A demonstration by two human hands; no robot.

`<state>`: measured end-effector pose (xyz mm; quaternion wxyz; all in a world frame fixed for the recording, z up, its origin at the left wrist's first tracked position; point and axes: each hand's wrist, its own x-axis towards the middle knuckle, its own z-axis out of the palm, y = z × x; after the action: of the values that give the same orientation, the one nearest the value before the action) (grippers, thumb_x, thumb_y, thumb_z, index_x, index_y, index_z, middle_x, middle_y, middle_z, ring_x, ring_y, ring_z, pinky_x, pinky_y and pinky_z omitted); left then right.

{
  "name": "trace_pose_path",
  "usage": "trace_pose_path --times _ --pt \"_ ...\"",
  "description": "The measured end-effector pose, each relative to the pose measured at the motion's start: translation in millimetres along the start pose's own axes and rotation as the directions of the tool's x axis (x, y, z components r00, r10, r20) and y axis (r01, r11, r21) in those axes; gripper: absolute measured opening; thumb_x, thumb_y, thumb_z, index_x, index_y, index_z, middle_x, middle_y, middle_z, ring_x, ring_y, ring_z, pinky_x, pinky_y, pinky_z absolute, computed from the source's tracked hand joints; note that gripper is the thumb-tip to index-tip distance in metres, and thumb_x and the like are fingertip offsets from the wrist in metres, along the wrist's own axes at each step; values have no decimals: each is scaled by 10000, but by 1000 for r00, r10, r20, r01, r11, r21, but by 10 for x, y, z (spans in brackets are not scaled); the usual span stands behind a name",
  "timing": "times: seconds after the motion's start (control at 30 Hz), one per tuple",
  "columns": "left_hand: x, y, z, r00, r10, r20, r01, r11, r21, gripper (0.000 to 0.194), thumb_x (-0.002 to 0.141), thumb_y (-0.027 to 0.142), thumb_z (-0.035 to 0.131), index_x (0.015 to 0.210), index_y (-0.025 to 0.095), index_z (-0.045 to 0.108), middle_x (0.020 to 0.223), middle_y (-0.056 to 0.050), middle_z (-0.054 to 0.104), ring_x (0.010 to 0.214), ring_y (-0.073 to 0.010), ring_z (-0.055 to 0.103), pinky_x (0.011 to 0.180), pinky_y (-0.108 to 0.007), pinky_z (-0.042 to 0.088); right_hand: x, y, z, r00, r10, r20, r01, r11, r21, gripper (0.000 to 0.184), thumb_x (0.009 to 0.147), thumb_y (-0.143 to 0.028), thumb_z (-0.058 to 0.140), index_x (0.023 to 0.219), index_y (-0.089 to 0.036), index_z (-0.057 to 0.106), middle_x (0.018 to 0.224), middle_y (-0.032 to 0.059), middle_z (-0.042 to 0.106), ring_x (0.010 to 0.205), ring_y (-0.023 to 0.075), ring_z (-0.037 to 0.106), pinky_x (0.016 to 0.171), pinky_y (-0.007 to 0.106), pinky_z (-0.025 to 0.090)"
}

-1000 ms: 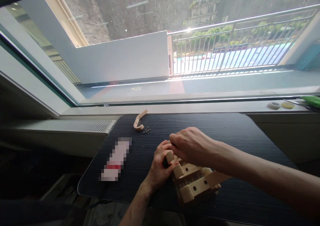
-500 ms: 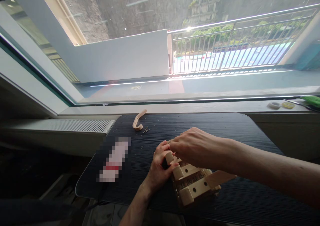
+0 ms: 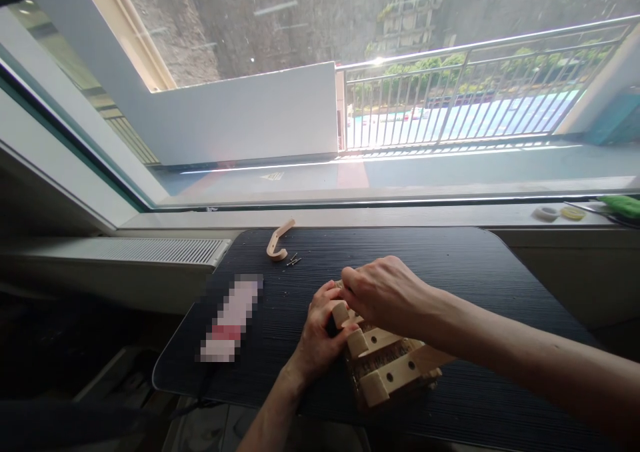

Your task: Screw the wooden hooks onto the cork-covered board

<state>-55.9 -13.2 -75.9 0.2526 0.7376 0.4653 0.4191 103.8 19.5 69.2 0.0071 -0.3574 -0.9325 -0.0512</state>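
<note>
Several pale wooden hooks (image 3: 400, 374), with dark screw holes, lie side by side on a rough-edged wooden board (image 3: 393, 353) at the table's near side. My left hand (image 3: 320, 329) is wrapped round the far left end of this piece, its thumb against a hook's rounded end. Over the far hooks, my right hand (image 3: 387, 289) is closed in a fist; whatever is inside it is hidden. A loose curved wooden hook (image 3: 274, 245) with holes lies further back on the table. Beside it are several small screws (image 3: 294, 260).
The dark table (image 3: 440, 252) stands against a window sill (image 3: 400, 216). A pixelated pinkish item (image 3: 233, 315) lies on its left side. Tape rolls (image 3: 547, 213) and a green item (image 3: 620, 204) sit on the sill at right. A radiator (image 3: 165, 252) is at left.
My right fist has rolled a little, its thumb side now showing more, and the right forearm has dropped slightly. My left hand keeps its hold in the same place.
</note>
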Motion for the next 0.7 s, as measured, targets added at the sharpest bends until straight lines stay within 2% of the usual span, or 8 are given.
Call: trace_pose_path --times 0.13,0.23,0.33,0.47,0.6,0.7 --pt "5 8 2 1000 24 -20 -25 999 -23 203 746 240 634 944 207 608 1196 -65 531 1292 -268 321 1060 -470 319 -6 1 -195 998 -22 56 22 1000 -2 173 877 -268 467 773 -157 549 648 38 624 577 155 599 444 266 161" --pt "6 21 -3 1000 -8 -14 7 1000 -21 180 752 266 631 921 210 608 1173 -64 538 1272 -272 347 1046 -478 333 -17 22 -300 985 -128 114 123 991 51 84 837 -211 502 809 -167 567 732 32 642 619 150 598 465 255 203" --pt "2 27 -12 999 -33 9 33 999 -11 192 751 281 634 932 222 608 1208 -59 517 1283 -272 334 1028 -464 360 -25 71 -288 967 -221 128 209 973 96 69 817 -153 515 828 -177 579 781 32 644 664 144 591 493 257 237" --pt "-3 10 -12 1000 -27 9 27 1000 -3 207 748 280 639 947 237 606 1203 -48 523 1301 -265 304 1027 -445 364 -27 151 -195 949 -308 65 293 939 179 91 803 -99 526 830 -173 573 780 21 636 687 125 570 542 252 268" --pt "-1 -6 -1 1000 -26 0 26 1000 -2 225 746 290 641 960 231 606 1182 -55 535 1281 -270 327 1021 -448 365 2 156 -175 949 -308 63 293 938 184 57 798 -106 542 806 -155 570 754 21 626 673 126 568 537 252 268" --pt "6 -4 -1 1000 -12 1 12 1000 4 221 746 281 643 957 227 610 1190 -55 535 1292 -269 309 1042 -451 340 43 110 -176 962 -252 108 238 963 127 67 830 -161 528 781 -140 569 691 27 605 605 125 566 485 259 237"
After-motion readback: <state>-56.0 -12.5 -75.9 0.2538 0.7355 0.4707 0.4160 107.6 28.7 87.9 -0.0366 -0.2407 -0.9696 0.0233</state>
